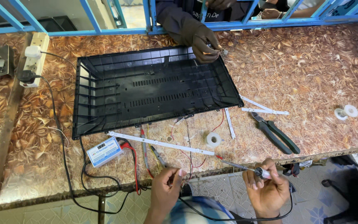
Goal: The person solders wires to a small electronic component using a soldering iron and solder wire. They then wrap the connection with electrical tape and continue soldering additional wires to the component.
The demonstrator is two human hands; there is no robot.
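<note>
The right hand (268, 186) is clamped around a slim soldering iron with a grey metal shaft (245, 168), its tip pointing left toward the end of the long white LED strip (160, 144) that lies along the near edge of the patterned brown countertop (311, 74); the left hand (165, 186) has its fingers drawn together, pinching thin wires (156, 157) just below that strip, though exactly which wire it grips is too small to tell. Red and pale leads (183, 141) loop loosely between the strip and the large black plastic back panel (150, 89), which sits open side up in the middle of the counter.

To do this joint well, I judge that the left hand should hold the wire steady against the strip's pad, keeping fingertips back from the heat; the iron's tip should touch pad and wire together rather than the wire alone; the trailing black cord (228, 215) should stay off the work. A small roll of white tape (213, 139) lies just beside the strip's right end, and the green-handled pliers (276, 132) rest further right, near enough to reach; a small blue and white tester box (103, 151) with red and black leads sits to the left.

Across the counter another person's hand (204, 41) holds some small part at the panel's far edge; it is well apart from the soldering.
</note>
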